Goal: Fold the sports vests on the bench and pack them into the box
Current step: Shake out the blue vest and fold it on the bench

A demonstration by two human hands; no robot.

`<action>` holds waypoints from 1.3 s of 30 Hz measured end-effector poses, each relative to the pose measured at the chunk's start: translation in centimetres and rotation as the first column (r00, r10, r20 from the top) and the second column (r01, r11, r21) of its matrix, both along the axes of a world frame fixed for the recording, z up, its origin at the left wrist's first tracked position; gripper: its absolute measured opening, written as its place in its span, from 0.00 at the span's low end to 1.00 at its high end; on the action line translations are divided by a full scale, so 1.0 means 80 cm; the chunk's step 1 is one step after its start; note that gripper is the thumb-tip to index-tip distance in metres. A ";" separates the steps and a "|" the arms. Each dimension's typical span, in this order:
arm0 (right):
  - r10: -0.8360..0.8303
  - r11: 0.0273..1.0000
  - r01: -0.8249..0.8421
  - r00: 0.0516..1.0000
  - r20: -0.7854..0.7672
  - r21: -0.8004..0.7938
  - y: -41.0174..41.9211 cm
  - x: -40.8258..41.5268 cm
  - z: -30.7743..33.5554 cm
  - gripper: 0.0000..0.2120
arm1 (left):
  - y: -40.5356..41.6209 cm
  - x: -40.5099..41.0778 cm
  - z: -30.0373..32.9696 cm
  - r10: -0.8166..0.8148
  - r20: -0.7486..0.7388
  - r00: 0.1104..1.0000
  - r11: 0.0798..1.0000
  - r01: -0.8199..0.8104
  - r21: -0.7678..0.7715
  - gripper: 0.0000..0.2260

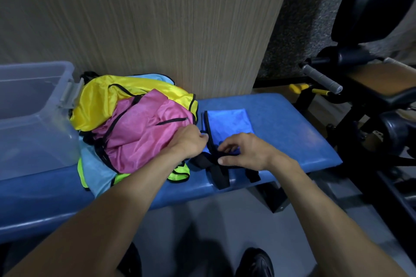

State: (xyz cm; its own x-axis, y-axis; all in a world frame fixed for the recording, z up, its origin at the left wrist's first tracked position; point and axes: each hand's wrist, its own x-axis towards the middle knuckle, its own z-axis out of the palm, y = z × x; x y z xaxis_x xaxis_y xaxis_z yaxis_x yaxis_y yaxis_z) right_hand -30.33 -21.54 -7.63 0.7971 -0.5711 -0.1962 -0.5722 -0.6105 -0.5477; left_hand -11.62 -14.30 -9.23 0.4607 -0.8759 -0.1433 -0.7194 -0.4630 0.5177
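The blue vest lies folded on the bench, its long axis running from 12 to 6 o'clock, black straps trailing over the bench's near edge at 6. Bare padding stays open toward 3 o'clock. At 9 o'clock the pile of vests crowds its side, with the clear box beyond. The right hand has fingers curled, apparently pinching the vest's black trim at its near end. The left hand grips the vest's left edge, fingers curled under, partly hidden.
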 end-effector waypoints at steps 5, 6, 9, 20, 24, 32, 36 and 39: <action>0.016 1.000 -0.016 1.000 0.000 -0.006 -0.012 -0.047 0.013 0.15 | -0.012 -0.010 -0.004 0.006 0.029 1.000 0.996 -0.008 0.089 0.26; 0.022 1.000 -0.022 1.000 0.022 -0.007 -0.015 -0.058 0.015 0.16 | -0.012 -0.011 -0.005 -0.008 0.062 0.998 0.998 0.004 0.060 0.24; 0.096 0.995 -0.095 0.995 0.030 -0.032 -0.013 -0.089 0.019 0.25 | -0.006 -0.011 -0.001 -0.089 0.177 0.980 0.968 0.127 -0.217 0.14; 0.197 0.661 -0.075 0.977 0.076 -0.746 0.028 -0.114 -0.065 0.22 | 0.013 -0.050 -0.011 -0.713 0.251 0.654 0.656 0.749 -0.091 0.18; 0.259 0.594 -0.081 0.961 0.094 -0.801 0.028 -0.115 -0.075 0.17 | 0.012 -0.051 -0.012 -0.717 0.264 0.645 0.647 0.757 -0.090 0.17; 0.248 0.602 -0.038 0.958 0.141 -0.797 0.027 -0.109 -0.060 0.07 | 0.011 -0.051 -0.017 -0.730 0.307 0.610 0.656 0.752 0.065 0.18; 0.056 0.771 0.045 0.989 0.138 -0.635 0.019 -0.082 -0.041 0.14 | 0.008 -0.052 -0.013 -0.739 0.317 0.595 0.651 0.751 0.107 0.14; -0.103 0.895 0.136 0.990 0.100 -0.425 0.008 -0.057 -0.035 0.12 | 0.006 -0.051 -0.012 -0.747 0.311 0.587 0.643 0.758 0.115 0.12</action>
State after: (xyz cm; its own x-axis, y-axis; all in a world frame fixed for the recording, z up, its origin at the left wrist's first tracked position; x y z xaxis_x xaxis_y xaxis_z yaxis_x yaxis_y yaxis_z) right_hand -34.89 -20.93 -10.47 0.7201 -0.6784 0.1457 -0.6243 -0.7250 -0.2908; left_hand -15.67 -13.78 -10.16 -0.3523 -0.9313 -0.0921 -0.9209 0.3275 0.2115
